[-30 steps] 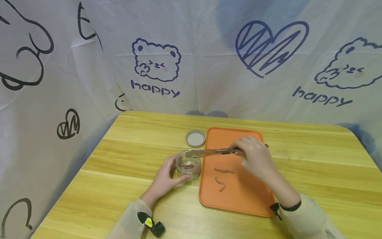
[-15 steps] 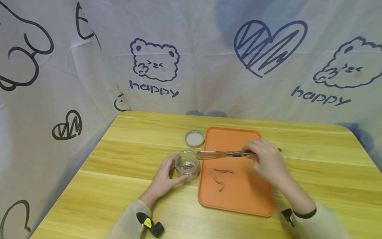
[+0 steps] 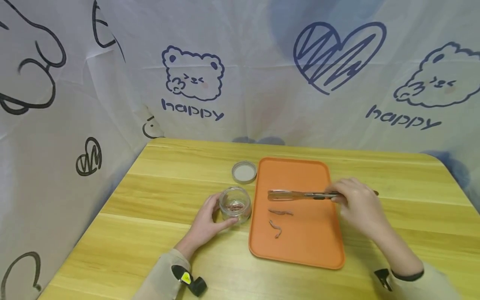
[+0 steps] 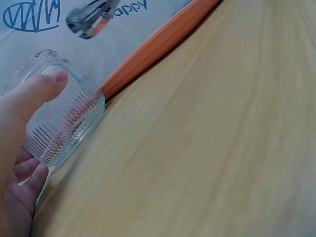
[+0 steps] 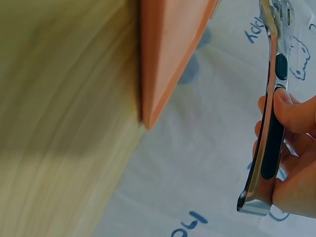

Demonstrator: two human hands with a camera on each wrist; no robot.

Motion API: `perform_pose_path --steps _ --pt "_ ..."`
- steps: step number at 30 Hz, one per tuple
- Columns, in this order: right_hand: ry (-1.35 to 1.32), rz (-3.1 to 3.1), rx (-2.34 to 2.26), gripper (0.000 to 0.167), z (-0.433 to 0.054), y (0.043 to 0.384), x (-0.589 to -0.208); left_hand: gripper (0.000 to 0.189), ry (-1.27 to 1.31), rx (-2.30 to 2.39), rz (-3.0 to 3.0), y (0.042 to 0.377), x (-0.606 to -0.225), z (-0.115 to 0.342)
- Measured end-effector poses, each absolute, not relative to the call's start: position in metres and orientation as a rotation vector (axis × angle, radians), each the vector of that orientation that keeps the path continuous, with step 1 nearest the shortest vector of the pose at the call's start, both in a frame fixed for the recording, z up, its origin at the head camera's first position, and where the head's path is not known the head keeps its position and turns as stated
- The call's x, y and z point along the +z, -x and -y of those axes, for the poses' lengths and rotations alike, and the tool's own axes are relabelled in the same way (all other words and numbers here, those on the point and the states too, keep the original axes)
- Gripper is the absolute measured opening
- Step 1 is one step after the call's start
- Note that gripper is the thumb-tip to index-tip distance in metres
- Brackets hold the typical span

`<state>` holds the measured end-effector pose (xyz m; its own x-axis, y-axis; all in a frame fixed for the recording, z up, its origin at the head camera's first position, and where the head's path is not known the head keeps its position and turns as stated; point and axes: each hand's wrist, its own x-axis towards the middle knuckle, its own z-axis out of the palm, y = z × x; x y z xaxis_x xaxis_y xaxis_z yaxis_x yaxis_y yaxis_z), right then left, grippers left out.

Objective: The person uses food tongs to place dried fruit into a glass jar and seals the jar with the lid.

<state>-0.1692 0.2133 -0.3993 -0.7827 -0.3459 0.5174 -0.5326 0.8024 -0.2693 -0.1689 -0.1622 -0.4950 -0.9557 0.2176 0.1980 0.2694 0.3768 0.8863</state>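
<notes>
My left hand (image 3: 205, 223) holds a small clear glass jar (image 3: 235, 204) at its side, thumb and fingers around the ribbed glass (image 4: 66, 113). The jar stands on the table, its mouth uncovered, with some reddish-brown strips at the bottom. In my right hand (image 3: 358, 204) are metal tongs (image 3: 296, 195) with dark grip inlays, gripped by the handle (image 5: 272, 143). Their tips point left over the orange tray (image 3: 300, 254), with nothing seen between them. Two thin brownish strips lie on the tray below the tongs, an upper one (image 3: 281, 212) nearly straight and a lower one (image 3: 276, 229) bent.
A round lid (image 3: 244, 172) rests on the table behind the jar, close to the tray's left edge. The wood-patterned table (image 3: 150, 183) runs back to a white printed cloth (image 3: 262, 83) hanging behind and at the left.
My right hand has drawn the tongs rightward, from over the jar's mouth to above the tray. The left hand and jar stay put, and both strips still lie on the tray.
</notes>
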Motion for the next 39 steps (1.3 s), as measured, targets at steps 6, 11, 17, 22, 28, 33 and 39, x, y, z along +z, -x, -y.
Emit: perform_pose_path --steps 6,11,17,22,28,33,39 --pt "-0.631 2.571 0.526 0.026 -0.229 0.165 -0.404 0.079 0.455 -1.667 2.568 0.168 -0.494 0.162" --pt "-0.597 2.643 0.505 0.027 -0.24 0.162 -0.407 0.079 0.455 -1.656 2.57 0.169 -0.495 0.162" --pt "-0.572 2.732 0.479 0.025 -0.248 0.16 -0.41 0.078 0.46 -1.655 2.567 0.169 -0.495 0.162" --pt "-0.569 2.771 0.477 0.025 -0.252 0.161 -0.413 0.078 0.452 -1.648 2.575 0.169 -0.495 0.162" --pt "-0.579 2.808 0.483 0.026 -0.253 0.162 -0.415 0.078 0.45 -1.649 2.578 0.169 -0.495 0.162" --pt "-0.581 2.838 0.483 0.026 -0.253 0.163 -0.417 0.079 0.45 -1.634 2.58 0.169 -0.496 0.162" --pt "-0.584 2.84 0.495 0.026 -0.253 0.164 -0.419 0.079 0.448 -1.636 2.579 0.169 -0.496 0.162"
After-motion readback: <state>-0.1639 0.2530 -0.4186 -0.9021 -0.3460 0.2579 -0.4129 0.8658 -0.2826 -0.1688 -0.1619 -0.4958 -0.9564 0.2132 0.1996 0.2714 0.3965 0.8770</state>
